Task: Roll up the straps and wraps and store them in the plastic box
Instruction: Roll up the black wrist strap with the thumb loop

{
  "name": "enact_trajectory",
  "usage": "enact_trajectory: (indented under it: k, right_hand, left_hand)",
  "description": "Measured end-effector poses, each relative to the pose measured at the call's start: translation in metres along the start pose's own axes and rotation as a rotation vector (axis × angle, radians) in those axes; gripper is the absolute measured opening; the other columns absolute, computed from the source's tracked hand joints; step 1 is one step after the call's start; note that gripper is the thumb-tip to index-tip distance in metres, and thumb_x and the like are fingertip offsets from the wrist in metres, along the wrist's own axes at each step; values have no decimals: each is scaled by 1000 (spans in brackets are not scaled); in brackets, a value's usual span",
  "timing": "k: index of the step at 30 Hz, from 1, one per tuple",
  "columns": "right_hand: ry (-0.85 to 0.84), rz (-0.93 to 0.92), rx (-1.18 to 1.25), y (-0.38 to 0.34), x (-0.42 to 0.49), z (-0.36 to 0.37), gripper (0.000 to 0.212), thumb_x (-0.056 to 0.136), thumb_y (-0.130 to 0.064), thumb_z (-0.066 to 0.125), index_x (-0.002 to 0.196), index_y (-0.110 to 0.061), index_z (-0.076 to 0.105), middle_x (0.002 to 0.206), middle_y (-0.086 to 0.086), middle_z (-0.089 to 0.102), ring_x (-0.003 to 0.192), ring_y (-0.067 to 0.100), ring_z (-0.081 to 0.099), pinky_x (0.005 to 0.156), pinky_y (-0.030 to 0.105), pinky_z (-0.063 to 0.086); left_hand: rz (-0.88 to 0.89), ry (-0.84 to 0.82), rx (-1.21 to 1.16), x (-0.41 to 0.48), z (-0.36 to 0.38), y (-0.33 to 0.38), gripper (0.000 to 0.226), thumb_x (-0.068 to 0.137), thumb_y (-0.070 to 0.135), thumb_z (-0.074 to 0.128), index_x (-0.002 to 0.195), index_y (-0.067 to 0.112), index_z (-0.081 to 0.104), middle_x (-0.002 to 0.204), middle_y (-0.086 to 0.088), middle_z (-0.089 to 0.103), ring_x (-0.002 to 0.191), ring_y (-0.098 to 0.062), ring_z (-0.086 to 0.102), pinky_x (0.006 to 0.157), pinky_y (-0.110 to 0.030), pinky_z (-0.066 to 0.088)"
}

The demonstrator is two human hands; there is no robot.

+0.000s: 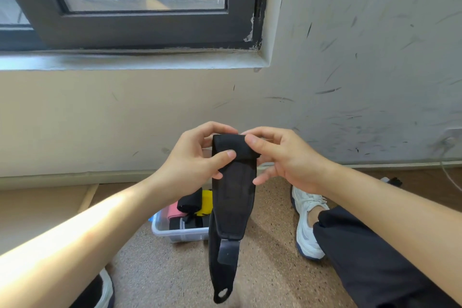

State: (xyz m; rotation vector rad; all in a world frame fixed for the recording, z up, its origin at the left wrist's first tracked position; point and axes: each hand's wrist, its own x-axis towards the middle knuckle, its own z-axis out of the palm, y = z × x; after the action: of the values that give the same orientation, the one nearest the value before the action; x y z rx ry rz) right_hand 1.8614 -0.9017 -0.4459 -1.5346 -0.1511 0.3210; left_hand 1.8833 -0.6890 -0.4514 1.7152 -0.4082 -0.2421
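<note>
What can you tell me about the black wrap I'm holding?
The black wrap is soft, padded-looking fabric, hanging vertically, partly hiding the plastic box. Its top end is folded over, pinched by the left hand and right hand. A grey tab sits low down; the bottom end has a small hole.

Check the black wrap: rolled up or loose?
Mostly loose. Only the top end of the black wrap is folded over, pinched by the left hand and right hand; the rest hangs straight down.
</note>
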Motion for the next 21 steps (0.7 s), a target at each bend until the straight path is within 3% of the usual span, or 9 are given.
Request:
enact_trajectory:
  k: [4, 8, 12, 17, 21]
  right_hand:
    - [48, -63, 10, 1, 3, -2, 39, 85, -21, 71, 121, -5, 67, 113, 22, 71, 94, 29, 75, 58, 29, 61]
    - [139, -149, -34, 3, 5, 0, 26, 91, -5, 70, 117, -8, 68, 110, 27, 71, 90, 28, 75, 58, 29, 60]
    - [185, -249, -112, 6, 5, 1, 27, 89, 3, 72, 112, -9, 71, 103, 22, 73, 89, 26, 74, 58, 29, 61]
    - [212, -346, -246, 9, 3, 2, 29, 84, 5, 77, 104, -15, 74, 101, 9, 74, 100, 25, 71, 59, 31, 61]
    - [169, -250, -238, 5, 4, -1, 37, 81, 2, 80, 111, -19, 70, 110, 4, 71, 106, 22, 69, 62, 36, 62]
  left_hand:
    - [-32, -19, -28, 0, -3, 2, 30, 93, 7, 73, 118, 23, 67, 106, -2, 77, 92, -21, 77, 57, -30, 59]
    - [-203, -169, -71, -1, -5, 3, 32, 98, 35, 64, 129, 31, 66, 118, 4, 76, 107, -14, 74, 60, -31, 59]
    - [-256, -188, -144, 1, -2, 3, 47, 86, 55, 63, 125, 29, 68, 115, -1, 78, 100, -19, 75, 59, -28, 57]
    - [-246, -104, -225, 4, 3, 1, 45, 84, 45, 71, 117, 15, 69, 99, -3, 75, 89, -20, 75, 56, -27, 55]
    - [-192, -71, -222, 7, -2, -3, 36, 83, 32, 80, 115, 17, 70, 98, -7, 76, 91, -26, 75, 65, -34, 58]
